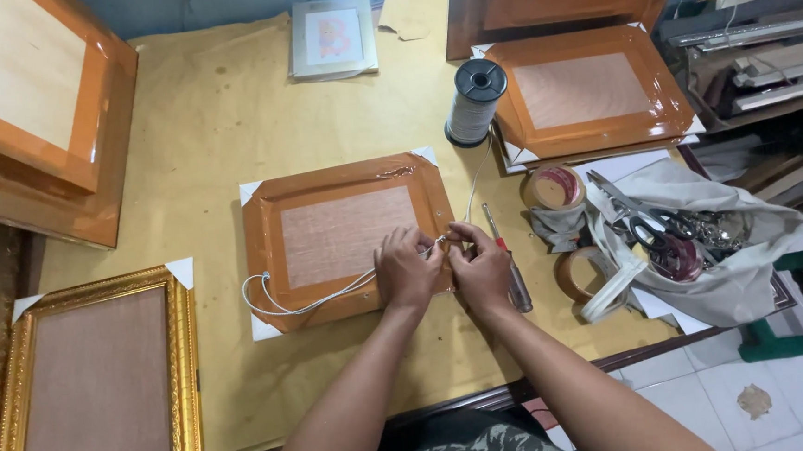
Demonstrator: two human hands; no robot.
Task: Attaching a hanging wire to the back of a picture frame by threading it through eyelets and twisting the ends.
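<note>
An orange wooden picture frame [343, 178] lies back-up in the middle of the table, with white corner guards. A white cord [304, 306] runs from a fixing on its left rail across to its right rail. My left hand [407, 270] and my right hand [481, 265] meet at the frame's right rail, both pinching the cord at a small metal fixing there. From my fingers the cord goes up to a spool of white cord [474, 102] standing behind the frame. A screwdriver [510, 261] lies just right of my right hand.
A gold frame [182, 360] lies front left. More orange frames lie at the far left [89, 133] and back right [588, 89]. Tape rolls [554, 188], scissors [648, 224] on a grey cloth and a small white framed picture [333, 39] stand around. Stacked mouldings [763, 55] fill the right edge.
</note>
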